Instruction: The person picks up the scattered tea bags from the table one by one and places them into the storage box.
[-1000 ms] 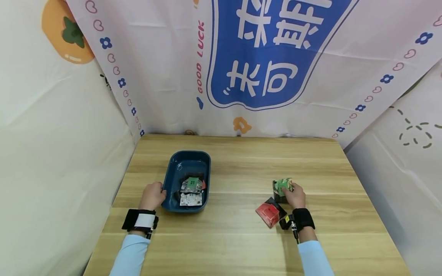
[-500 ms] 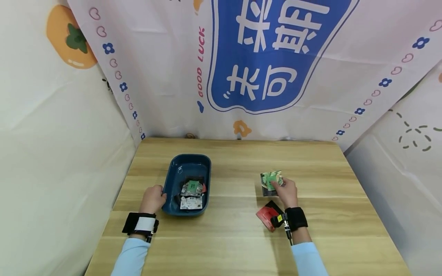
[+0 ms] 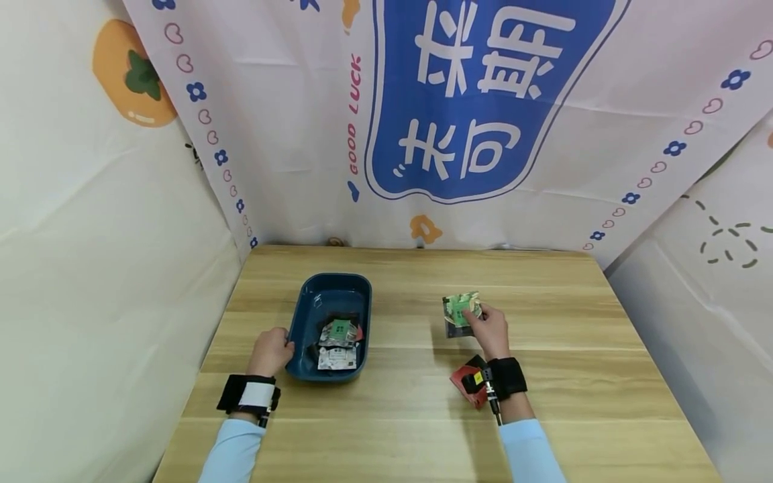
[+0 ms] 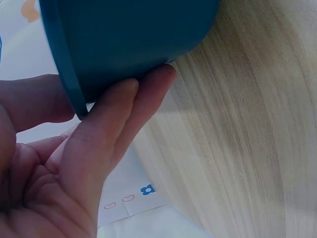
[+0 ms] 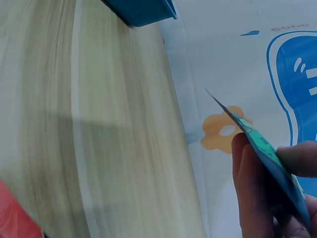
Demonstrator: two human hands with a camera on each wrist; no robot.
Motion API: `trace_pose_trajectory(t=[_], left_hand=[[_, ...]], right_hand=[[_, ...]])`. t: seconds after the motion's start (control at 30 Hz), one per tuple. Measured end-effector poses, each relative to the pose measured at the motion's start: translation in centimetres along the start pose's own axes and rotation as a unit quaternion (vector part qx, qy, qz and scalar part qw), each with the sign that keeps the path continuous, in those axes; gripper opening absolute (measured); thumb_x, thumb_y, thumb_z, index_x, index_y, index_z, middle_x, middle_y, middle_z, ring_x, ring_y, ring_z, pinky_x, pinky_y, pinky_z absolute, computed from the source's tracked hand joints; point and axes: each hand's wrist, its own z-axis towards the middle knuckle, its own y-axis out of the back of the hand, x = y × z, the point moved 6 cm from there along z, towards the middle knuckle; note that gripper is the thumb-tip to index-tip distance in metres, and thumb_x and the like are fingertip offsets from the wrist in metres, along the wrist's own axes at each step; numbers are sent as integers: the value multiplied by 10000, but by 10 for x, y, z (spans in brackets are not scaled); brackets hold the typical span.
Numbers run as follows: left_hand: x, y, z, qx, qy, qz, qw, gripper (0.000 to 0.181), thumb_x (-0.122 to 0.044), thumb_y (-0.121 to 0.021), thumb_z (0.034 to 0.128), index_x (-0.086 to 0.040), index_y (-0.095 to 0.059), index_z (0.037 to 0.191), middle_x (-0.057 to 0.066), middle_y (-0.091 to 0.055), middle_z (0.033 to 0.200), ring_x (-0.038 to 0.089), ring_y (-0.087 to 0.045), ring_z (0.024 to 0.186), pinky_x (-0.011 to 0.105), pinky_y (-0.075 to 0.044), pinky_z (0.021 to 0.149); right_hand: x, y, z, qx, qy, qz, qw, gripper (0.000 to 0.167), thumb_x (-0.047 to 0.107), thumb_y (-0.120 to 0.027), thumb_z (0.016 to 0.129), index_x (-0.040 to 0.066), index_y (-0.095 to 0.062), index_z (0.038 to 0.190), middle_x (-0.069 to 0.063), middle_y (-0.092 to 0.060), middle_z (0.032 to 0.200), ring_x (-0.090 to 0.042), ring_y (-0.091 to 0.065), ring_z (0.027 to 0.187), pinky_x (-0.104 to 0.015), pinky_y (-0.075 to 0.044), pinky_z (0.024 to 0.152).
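1. Backing cloth (image 3: 284,134), white, printed: hangs beyond the far end of the blue tray (image 3: 329,300). Bears 1 blue panel (image 3: 471,109) with white characters, plus "GOOD LUCK" in red letters.
2. Side cloths, pale, 2: 1 well to the left of the tray (image 3: 102,282), 1 well to the right (image 3: 682,282).
3. Table (image 3: 410,416), light wood grain: carries the tray left of its middle.
4. Blue tray: deep, rounded corners, lying flat; packets grouped in its nearer half.
5. Sleeves, light blue, 2: both nearer the person than the tray, 1 to its left (image 3: 232,449), 1 to its right (image 3: 531,449).
6. Left hand (image 3: 268,352): at the tray's left side, clamped on the rim, thumb on 1 side of the wall and fingers against the outside.
7. Right hand (image 3: 492,332): well right of the tray, thumb and fingers together on the green packet.
8. Wrist straps, black, 2: 1 left of the tray's near end (image 3: 232,392), 1 well to its right (image 3: 507,377).
9. Green packet (image 3: 461,310), dark lower edge: right of the tray, held above the wood, tilted.
10. Red packet (image 3: 476,398): right of the tray's near end, partly hidden by the right wrist gear; a black piece adjoins it, whether separate cannot be told.
11. Silver-and-green packet (image 3: 339,331): inside the tray, on dark packaging.
12. White packet (image 3: 337,358): inside the tray, nearer the person.
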Motion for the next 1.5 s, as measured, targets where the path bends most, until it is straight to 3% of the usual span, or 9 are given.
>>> trace_pose_trajectory(t=[0.27, 0.57, 1.0, 1.23, 1.5], left_hand=[[-1, 2, 1, -51, -142, 17, 9999, 298, -33, -586, 933, -63, -461, 664, 39, -432, 600, 192, -480, 557, 289, -358, 516], [1, 0, 0, -8, -45, 1, 10000, 260, -38, -583, 938, -42, -501, 691, 54, -466, 613, 196, -493, 567, 292, -369, 521], [0, 1, -1, -87, -83, 2, 9999, 297, -28, -596, 923, -62, -469, 656, 39, -444, 597, 189, -479, 553, 288, -360, 514], [1, 1, -1, -61, -44, -39, 10000, 264, -25, -591, 928, -44, -500, 681, 57, -482, 618, 196, -497, 569, 291, -373, 521], [-2, 2, -2, -88, -154, -22, 9998, 364, -21, -586, 926, -97, -410, 617, 0, -377, 555, 163, -436, 498, 275, -334, 486]], right_hand=[[6, -5, 0, 17, 42, -33, 10000, 257, 171, -649, 955, -54, -682, 1074, -133, -658, 968, -134, -513, 772, -234, -430, 660], [13, -12, -1, 62, 107, 114, 9999, 173, 109, -660, 941, -18, -615, 1049, -61, -609, 899, -113, -503, 744, -225, -424, 643], [12, -24, 1, 136, -27, 215, 9997, 228, 92, -676, 915, -32, -640, 1104, -158, -701, 1016, -46, -558, 740, -207, -456, 665], [16, -27, -1, 175, -44, 232, 9996, 230, 77, -671, 914, -43, -639, 1108, -145, -700, 988, -49, -558, 733, -208, -456, 661], [19, -34, -2, 315, 11, 216, 9993, 246, 95, -661, 930, -32, -638, 1139, -193, -700, 1053, -71, -571, 752, -226, -460, 666]])
